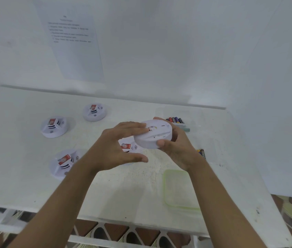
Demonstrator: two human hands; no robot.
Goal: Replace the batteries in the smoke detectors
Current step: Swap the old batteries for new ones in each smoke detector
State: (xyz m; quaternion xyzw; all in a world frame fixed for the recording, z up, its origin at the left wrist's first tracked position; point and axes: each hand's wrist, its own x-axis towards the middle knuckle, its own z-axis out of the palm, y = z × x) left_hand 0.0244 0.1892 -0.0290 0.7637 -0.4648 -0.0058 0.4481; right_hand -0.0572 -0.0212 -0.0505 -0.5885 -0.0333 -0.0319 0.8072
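Head view is showing your right hand (177,151) gripping the upturned smoke detector (152,136) above the table (123,194), your left hand (116,145) resting straight fingers on its back, so be bracing it firmly while opening.

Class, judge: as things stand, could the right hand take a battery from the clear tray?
Probably not yet: the right hand grips the round white plastic smoke detector, held in front of the clear tray of batteries.
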